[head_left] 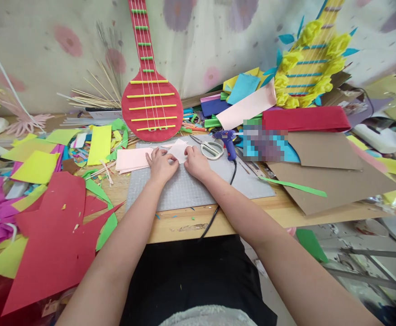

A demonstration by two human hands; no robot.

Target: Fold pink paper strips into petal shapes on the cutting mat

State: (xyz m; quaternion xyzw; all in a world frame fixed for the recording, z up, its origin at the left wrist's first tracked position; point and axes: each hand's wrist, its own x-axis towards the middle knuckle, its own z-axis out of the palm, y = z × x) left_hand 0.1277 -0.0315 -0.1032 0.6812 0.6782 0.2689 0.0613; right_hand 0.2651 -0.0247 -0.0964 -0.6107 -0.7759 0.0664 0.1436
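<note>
A small piece of pale pink paper (177, 151) lies between my two hands over the grey cutting mat (180, 190). My left hand (161, 165) pinches its left side with thumb and forefinger, the other fingers resting over a stack of pink paper sheets (130, 161). At the paper's right edge my right hand (196, 163) has its fingers curled in and closed on it. Beside the right hand lie scissors with pale handles (212, 150). A blue glue gun (229, 144) rests farther right, its black cord running down under my right forearm.
A red paper instrument with strings (152, 107) leans at the back. Another, yellow with paper flowers (304, 68), stands at the back right. Red card scraps (55, 226) cover the left side; brown cardboard (330, 181) lies right. The wooden table's front edge (184, 231) is near my lap.
</note>
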